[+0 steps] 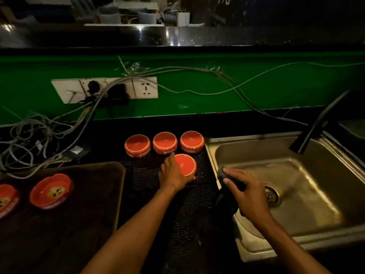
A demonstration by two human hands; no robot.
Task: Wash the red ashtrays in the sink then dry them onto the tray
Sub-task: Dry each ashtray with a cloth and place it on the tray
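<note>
A bar's back counter: steel sink [221,143], ashtrays [165,142], lounge seating [110,16] beyond.

A single wide-angle view comes from a camera on the person's head, looking forward and down over a dark counter from close range, so both forearms enter from the bottom edge and reach toward the centre of the frame. The square stainless-steel sink [286,186] fills the lower right, the dark rectangular tray [83,204] the lower left, and the glossy green back wall [197,95] runs as a bowed band across the middle, with a dim room in the top strip. Straight edges curve near the borders, and no second view overlaps this one.
</note>
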